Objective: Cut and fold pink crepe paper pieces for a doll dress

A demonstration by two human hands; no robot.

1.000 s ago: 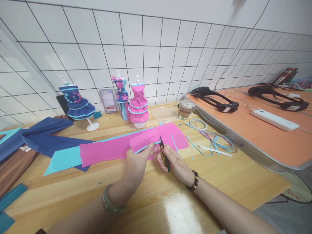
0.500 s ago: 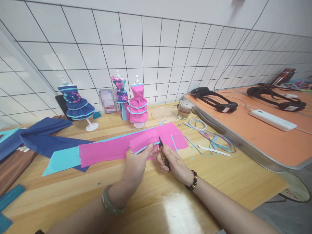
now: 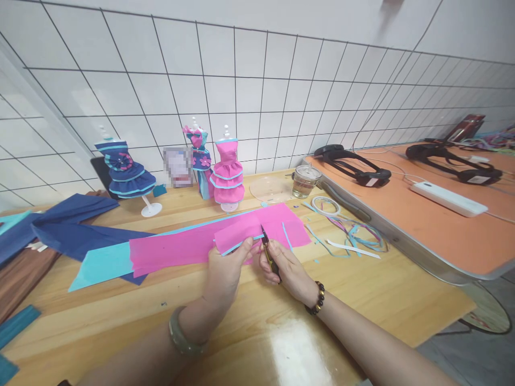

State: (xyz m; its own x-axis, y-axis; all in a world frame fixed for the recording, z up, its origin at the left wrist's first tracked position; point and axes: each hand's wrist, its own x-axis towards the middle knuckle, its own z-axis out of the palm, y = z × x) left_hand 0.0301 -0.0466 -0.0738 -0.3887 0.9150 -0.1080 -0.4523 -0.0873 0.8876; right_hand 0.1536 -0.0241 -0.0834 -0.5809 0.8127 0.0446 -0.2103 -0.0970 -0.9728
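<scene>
My left hand pinches a small pink fabric piece with a light blue strip along its lower edge. Closed around a pair of dark thread snips is my right hand; the blade tips point up and touch or nearly touch the right end of the blue-edged piece. Whether the blades are apart is too small to tell. Beneath both hands a long pink fabric strip lies across the table, over light blue fabric and dark blue fabric. A thin blue strip rests on the pink strip's right part.
Three small dress forms stand at the back: a blue dress, a mixed one and a pink one. To the right are a lidded glass, a tape roll and ribbon scraps. An orange-topped table adjoins.
Almost nothing differs. The snips and both hands keep nearly the same place at the edge of the small pink piece; the view has shifted very slightly.
</scene>
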